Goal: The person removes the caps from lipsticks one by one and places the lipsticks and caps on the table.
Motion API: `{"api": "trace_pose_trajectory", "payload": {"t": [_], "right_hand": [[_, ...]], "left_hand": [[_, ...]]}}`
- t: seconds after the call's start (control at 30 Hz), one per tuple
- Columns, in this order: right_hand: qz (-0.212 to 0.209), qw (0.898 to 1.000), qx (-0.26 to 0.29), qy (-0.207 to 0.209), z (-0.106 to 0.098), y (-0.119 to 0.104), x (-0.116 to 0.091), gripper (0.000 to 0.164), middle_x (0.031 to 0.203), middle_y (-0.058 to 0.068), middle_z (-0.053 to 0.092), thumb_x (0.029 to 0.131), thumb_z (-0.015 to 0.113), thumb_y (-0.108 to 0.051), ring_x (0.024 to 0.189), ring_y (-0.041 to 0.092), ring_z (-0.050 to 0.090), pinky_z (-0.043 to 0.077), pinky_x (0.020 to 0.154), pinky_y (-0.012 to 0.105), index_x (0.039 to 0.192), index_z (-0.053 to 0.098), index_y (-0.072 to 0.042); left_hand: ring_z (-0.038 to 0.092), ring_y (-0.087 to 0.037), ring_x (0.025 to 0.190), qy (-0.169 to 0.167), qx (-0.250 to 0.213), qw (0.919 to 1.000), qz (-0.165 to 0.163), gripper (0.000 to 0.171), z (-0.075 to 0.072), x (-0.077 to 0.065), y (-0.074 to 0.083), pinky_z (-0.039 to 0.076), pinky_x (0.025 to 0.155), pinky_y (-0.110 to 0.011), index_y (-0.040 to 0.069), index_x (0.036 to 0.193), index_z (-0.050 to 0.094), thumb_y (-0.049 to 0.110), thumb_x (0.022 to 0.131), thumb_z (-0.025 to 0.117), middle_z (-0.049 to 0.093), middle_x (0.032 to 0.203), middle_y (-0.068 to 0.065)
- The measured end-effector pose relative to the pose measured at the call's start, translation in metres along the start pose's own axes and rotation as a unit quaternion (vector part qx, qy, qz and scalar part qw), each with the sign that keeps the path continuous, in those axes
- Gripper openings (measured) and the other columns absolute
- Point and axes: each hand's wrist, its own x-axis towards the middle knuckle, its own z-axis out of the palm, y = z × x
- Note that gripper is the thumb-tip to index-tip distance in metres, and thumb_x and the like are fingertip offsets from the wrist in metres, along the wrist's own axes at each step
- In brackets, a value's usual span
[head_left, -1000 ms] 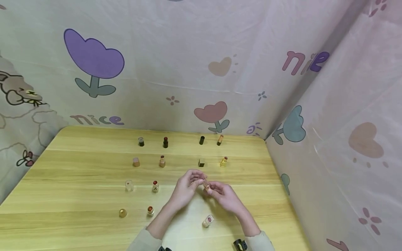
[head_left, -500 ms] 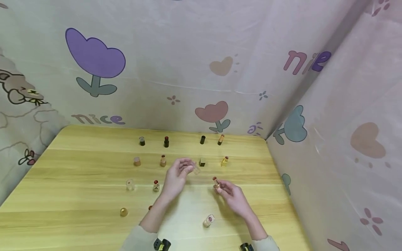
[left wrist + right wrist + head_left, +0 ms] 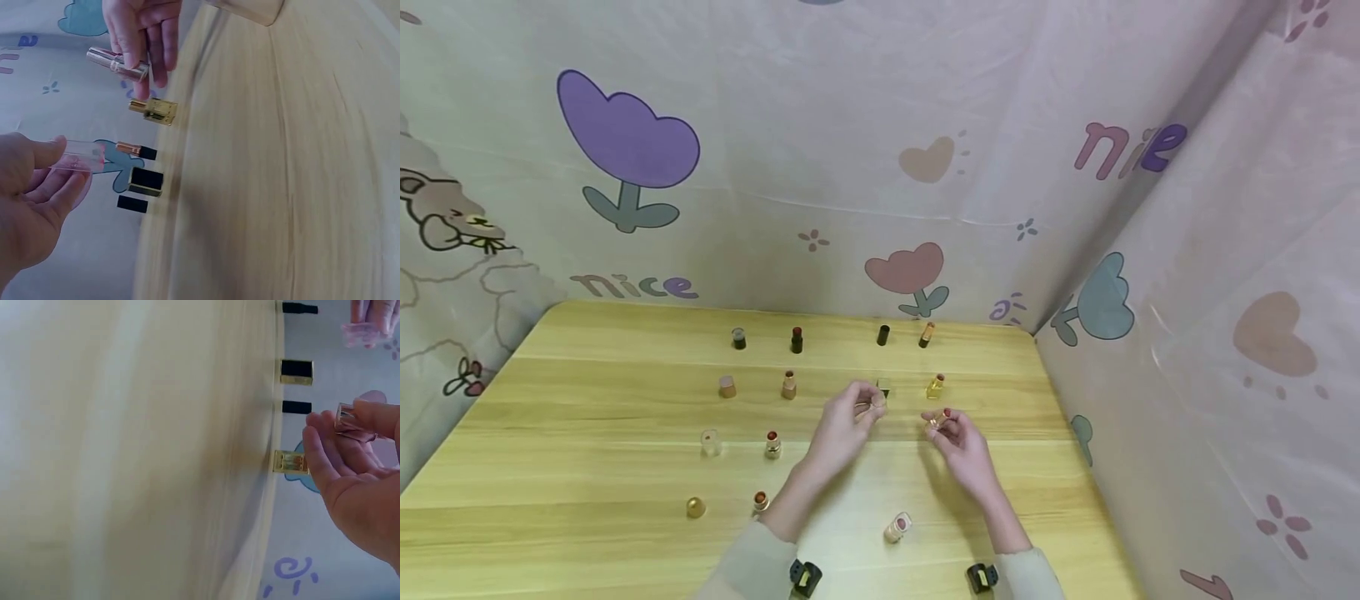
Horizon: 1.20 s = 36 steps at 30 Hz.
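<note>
My left hand (image 3: 838,429) pinches a clear lipstick cap (image 3: 81,156) between thumb and fingers, above the middle of the table. In my right hand (image 3: 964,454) a rose-gold lipstick (image 3: 115,62) is held between thumb and fingers, tilted, its red tip (image 3: 947,412) bare. Cap and lipstick are apart. Just behind the left fingers stands a black and gold square cap (image 3: 883,387), partly covered by them. A gold lipstick (image 3: 935,387) with a red tip stands beyond the right hand. Between the forearms is another lipstick (image 3: 897,527) in pale casing.
On the wooden table (image 3: 587,417), uncapped lipsticks and caps stand in rows to the left, among them a gold round cap (image 3: 696,507) and a clear cap (image 3: 711,442). A black cap (image 3: 883,335) stands near the back edge. Printed cloth (image 3: 775,167) hangs behind.
The clear cap has come off the lipstick and moved left in my left hand, then slightly back right. My right hand has shifted right and up, tilting the lipstick to the right.
</note>
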Motion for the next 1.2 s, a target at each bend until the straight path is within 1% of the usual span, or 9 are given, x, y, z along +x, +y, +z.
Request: {"api": "trace_pose_trajectory", "payload": {"t": [0.1, 0.17, 0.3, 0.43, 0.57, 0.73, 0.83, 1.03, 1.2], "right_hand": [[0.012, 1.000, -0.002, 0.019, -0.001, 0.003, 0.006, 0.028, 0.129, 0.021, 0.069, 0.095, 0.070, 0.003, 0.116, 0.036, 0.068, 0.059, 0.097, 0.026, 0.121, 0.059, 0.004], [0.020, 0.999, -0.011, 0.033, -0.002, 0.003, 0.009, 0.029, 0.127, 0.022, 0.070, 0.093, 0.072, 0.004, 0.112, 0.034, 0.070, 0.060, 0.092, 0.024, 0.120, 0.060, 0.005], [0.039, 0.997, -0.036, 0.058, -0.005, 0.004, 0.015, 0.032, 0.115, 0.020, 0.073, 0.089, 0.077, 0.002, 0.101, 0.027, 0.070, 0.061, 0.085, 0.021, 0.118, 0.063, 0.005], [0.061, 0.995, -0.062, 0.056, -0.007, 0.006, 0.019, 0.029, 0.101, 0.014, 0.073, 0.086, 0.082, -0.001, 0.092, 0.022, 0.069, 0.061, 0.080, 0.024, 0.110, 0.066, 0.002], [0.072, 0.991, -0.101, 0.042, -0.010, 0.009, 0.022, 0.030, 0.094, 0.010, 0.072, 0.084, 0.083, -0.001, 0.085, 0.020, 0.067, 0.060, 0.074, 0.026, 0.107, 0.065, 0.001], [0.069, 0.987, -0.144, 0.026, -0.014, 0.012, 0.025, 0.032, 0.091, 0.009, 0.071, 0.083, 0.084, 0.000, 0.080, 0.018, 0.065, 0.058, 0.068, 0.024, 0.109, 0.066, 0.004], [0.068, 0.985, -0.154, 0.022, -0.015, 0.012, 0.025, 0.033, 0.091, 0.009, 0.071, 0.083, 0.083, 0.000, 0.079, 0.017, 0.066, 0.058, 0.067, 0.023, 0.110, 0.066, 0.006], [0.076, 0.981, -0.174, 0.023, -0.016, 0.010, 0.025, 0.032, 0.091, 0.009, 0.070, 0.084, 0.084, -0.001, 0.080, 0.017, 0.065, 0.058, 0.069, 0.026, 0.110, 0.067, 0.006], [0.073, 0.979, -0.190, 0.021, -0.018, 0.010, 0.026, 0.032, 0.091, 0.009, 0.070, 0.083, 0.084, -0.002, 0.080, 0.018, 0.066, 0.059, 0.072, 0.029, 0.109, 0.067, 0.006]], "left_hand": [[0.069, -0.031, 0.112, -0.010, 0.037, 0.9993, 0.001, 0.028, 0.006, 0.004, -0.002, 0.059, 0.101, -0.038, 0.000, 0.120, 0.065, 0.003, 0.093, 0.075, 0.071, 0.117, -0.015], [0.069, -0.029, 0.109, -0.018, 0.060, 0.9981, 0.000, 0.029, 0.009, 0.006, -0.004, 0.060, 0.098, -0.038, 0.002, 0.119, 0.065, 0.004, 0.092, 0.076, 0.070, 0.115, -0.013], [0.067, -0.026, 0.107, -0.035, 0.099, 0.9945, 0.003, 0.029, 0.014, 0.009, -0.005, 0.061, 0.095, -0.037, 0.003, 0.117, 0.066, 0.003, 0.090, 0.078, 0.068, 0.113, -0.010], [0.066, -0.025, 0.104, -0.054, 0.133, 0.9897, -0.002, 0.026, 0.016, 0.012, -0.008, 0.062, 0.093, -0.037, 0.004, 0.114, 0.067, 0.003, 0.090, 0.078, 0.067, 0.111, -0.008], [0.066, -0.023, 0.100, -0.078, 0.163, 0.9835, -0.003, 0.024, 0.018, 0.013, -0.012, 0.061, 0.091, -0.037, 0.005, 0.112, 0.068, 0.003, 0.090, 0.078, 0.067, 0.108, -0.006], [0.065, -0.022, 0.097, -0.096, 0.174, 0.9801, -0.004, 0.025, 0.019, 0.013, -0.017, 0.061, 0.089, -0.038, 0.006, 0.110, 0.068, 0.000, 0.088, 0.079, 0.067, 0.105, -0.006], [0.064, -0.021, 0.096, -0.101, 0.176, 0.9793, -0.007, 0.026, 0.020, 0.012, -0.019, 0.061, 0.089, -0.036, 0.007, 0.109, 0.068, -0.002, 0.087, 0.078, 0.066, 0.103, -0.004], [0.064, -0.021, 0.096, -0.106, 0.171, 0.9794, -0.005, 0.025, 0.020, 0.011, -0.019, 0.061, 0.088, -0.036, 0.007, 0.108, 0.068, -0.003, 0.088, 0.077, 0.066, 0.102, -0.004], [0.066, -0.022, 0.100, -0.117, 0.167, 0.9790, -0.010, 0.027, 0.020, 0.011, -0.019, 0.061, 0.091, -0.037, 0.006, 0.112, 0.068, -0.002, 0.088, 0.077, 0.068, 0.106, -0.005]]}}
